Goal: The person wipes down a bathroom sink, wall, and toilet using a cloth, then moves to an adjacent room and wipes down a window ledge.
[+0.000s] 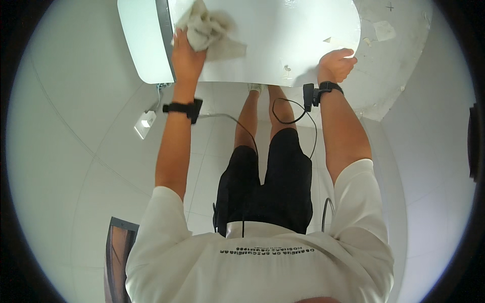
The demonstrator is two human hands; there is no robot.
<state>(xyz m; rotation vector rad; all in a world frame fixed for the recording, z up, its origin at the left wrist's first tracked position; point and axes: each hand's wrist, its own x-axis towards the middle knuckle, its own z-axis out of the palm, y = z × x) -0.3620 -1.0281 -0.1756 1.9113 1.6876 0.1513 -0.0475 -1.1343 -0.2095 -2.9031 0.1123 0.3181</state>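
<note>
A crumpled off-white cloth [204, 30] is bunched in my left hand [188, 57], pressed to a glossy white panel [265, 45] near a dark grey strip [165, 34]. Beyond that strip is a pale, round-cornered section [142, 41]. My right hand [337, 65] is curled around the panel's rounded right corner, thumb on top and fingers at the edge. A small whitish scrap [287, 68] sticks to the panel close to its near edge. Part of the cloth and the underside of the panel are hidden.
A white socket box [145, 124] with a cable is to the left, below the panel. Thin black cables [314, 132] run from both wrist straps past my legs. A marked, patched wall surface [390, 57] is at right. A brown, dark-framed object [120, 257] stands lower left.
</note>
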